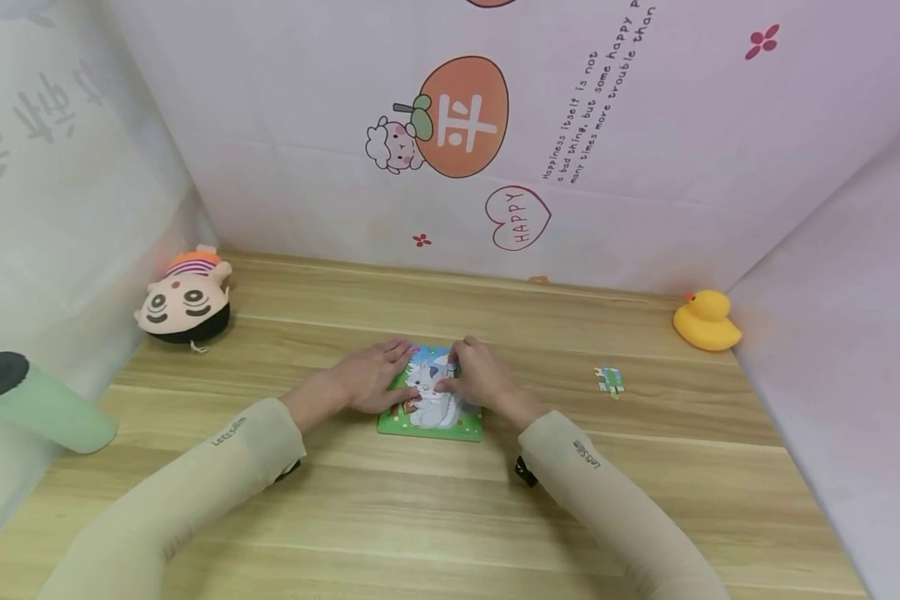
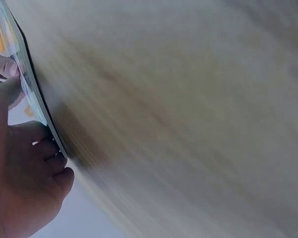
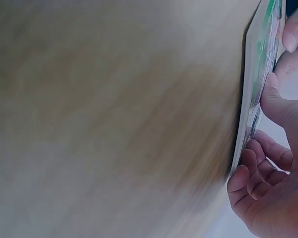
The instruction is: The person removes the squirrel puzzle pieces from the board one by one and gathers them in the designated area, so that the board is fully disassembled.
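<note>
A flat jigsaw puzzle (image 1: 437,412) with a grey cartoon animal on green and blue lies on the wooden table. My left hand (image 1: 375,375) rests along its left side, thumb reaching over the picture. On the upper right part, my right hand (image 1: 483,379) touches the puzzle with thumb and bent fingers. In the left wrist view, the fingers of the left hand (image 2: 30,173) meet the puzzle's edge (image 2: 42,99). The right wrist view has the right hand's thumb (image 3: 275,101) on the puzzle's face (image 3: 260,59). Whatever lies directly under the fingertips is hidden.
A few loose puzzle pieces (image 1: 611,381) lie to the right of the puzzle. A yellow rubber duck (image 1: 707,321) sits at the back right corner, a plush doll (image 1: 186,298) at the back left. A green bottle (image 1: 52,412) stands at the left edge.
</note>
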The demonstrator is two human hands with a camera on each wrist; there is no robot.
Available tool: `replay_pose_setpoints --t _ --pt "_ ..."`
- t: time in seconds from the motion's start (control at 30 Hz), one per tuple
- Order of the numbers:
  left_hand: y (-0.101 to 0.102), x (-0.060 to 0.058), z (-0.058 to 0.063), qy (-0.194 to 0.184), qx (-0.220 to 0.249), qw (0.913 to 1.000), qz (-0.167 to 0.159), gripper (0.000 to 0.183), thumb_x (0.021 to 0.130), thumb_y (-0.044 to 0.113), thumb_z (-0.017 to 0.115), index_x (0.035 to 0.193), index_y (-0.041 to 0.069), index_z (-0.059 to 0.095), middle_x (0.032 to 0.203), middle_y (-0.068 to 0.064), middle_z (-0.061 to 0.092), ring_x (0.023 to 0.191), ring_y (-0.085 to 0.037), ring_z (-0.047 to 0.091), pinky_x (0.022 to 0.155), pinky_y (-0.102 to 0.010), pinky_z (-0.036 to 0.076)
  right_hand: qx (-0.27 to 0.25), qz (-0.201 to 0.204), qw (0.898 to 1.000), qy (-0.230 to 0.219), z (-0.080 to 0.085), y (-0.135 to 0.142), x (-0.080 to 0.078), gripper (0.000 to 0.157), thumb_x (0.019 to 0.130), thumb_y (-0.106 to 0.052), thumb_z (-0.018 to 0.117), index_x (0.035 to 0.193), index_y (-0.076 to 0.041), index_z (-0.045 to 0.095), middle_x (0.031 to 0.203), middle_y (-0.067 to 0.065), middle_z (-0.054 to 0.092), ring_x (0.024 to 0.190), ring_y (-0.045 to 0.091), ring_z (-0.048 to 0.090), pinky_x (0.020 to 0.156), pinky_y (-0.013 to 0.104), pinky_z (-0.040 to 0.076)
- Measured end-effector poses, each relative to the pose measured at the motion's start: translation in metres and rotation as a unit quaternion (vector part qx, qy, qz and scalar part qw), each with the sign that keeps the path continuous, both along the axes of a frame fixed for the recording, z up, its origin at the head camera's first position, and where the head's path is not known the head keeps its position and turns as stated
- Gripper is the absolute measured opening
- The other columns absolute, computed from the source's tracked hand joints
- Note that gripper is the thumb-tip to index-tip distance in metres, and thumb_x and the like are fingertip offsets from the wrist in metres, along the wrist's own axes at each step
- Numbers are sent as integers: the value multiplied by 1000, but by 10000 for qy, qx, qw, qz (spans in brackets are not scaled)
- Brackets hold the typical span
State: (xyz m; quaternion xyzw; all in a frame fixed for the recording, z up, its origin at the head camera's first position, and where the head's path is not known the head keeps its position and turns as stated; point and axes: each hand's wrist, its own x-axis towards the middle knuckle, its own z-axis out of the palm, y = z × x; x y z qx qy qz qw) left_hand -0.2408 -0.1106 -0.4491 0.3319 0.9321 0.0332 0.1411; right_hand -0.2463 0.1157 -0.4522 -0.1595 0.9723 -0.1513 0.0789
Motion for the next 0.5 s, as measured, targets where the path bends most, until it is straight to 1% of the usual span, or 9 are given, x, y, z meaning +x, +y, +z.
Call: replay_pose_setpoints --t 0.2,0.27,0.37,0.5 --pt "4 1 0 362 -112 9993 -40 80 106 53 49 158 -7 35 169 -24 30 160 -39 29 132 -48 29 -49 -43 9999 -76 0 -1 0 48 88 -41 83 116 -8 64 108 5 65 93 19 61 86 36 56" --pt "5 0 0 426 -184 9989 -39 81 106 55 50 157 -6 36 169 -24 31 159 -39 31 132 -48 29 -49 -59 9999 -105 0 -1 0 48 88 -42 83 117 -9 64 108 5 65 93 19 60 86 35 57" --pt "7 -1 0 470 -238 9986 -26 81 105 55 51 157 -6 38 168 -24 33 158 -39 33 132 -47 30 -59 -64 9999 -126 -1 0 0 47 88 -41 83 116 -9 64 108 5 65 92 19 60 85 35 57" --pt "10 -2 -1 448 -257 9986 125 82 105 58 47 157 -5 38 168 -23 34 158 -38 33 132 -47 31 -114 -70 9998 -130 -1 0 0 46 88 -40 83 116 -9 64 108 5 66 92 19 60 86 35 57"
